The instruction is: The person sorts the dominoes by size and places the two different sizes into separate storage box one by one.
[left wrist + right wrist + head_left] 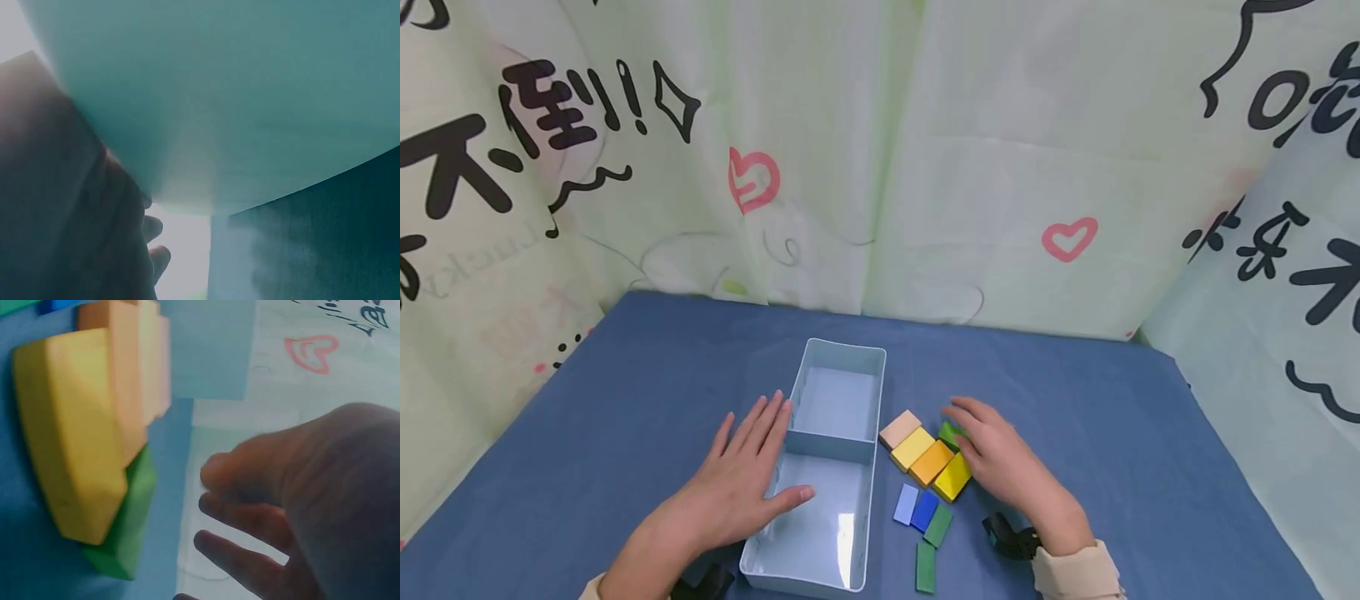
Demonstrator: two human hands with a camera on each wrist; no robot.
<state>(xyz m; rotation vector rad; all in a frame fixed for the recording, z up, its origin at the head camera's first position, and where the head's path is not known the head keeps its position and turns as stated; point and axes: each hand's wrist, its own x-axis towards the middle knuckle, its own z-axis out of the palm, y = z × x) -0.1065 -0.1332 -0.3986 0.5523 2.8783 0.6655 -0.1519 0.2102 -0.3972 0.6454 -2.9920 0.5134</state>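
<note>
My left hand (733, 496) lies spread over the left rim of a pale blue two-compartment tray (820, 517), fingers straight and thumb over the near compartment. In the left wrist view, the tray's pale wall (237, 87) fills most of the frame beside the dark hand (69, 200). My right hand (1003, 454) hovers by a green block (950, 433), partly covering it in the head view. Its fingers are loosely bent and hold nothing; the right wrist view shows them apart from that green block (137, 512) and the yellow block (81, 437).
Beside the green block sit peach (900, 429), pale yellow (912, 449), orange (932, 462) and bright yellow (953, 477) blocks. Nearer are light blue (906, 505), dark blue (924, 512) and two green blocks (926, 567). A printed curtain (962, 208) surrounds the blue tabletop (1075, 400).
</note>
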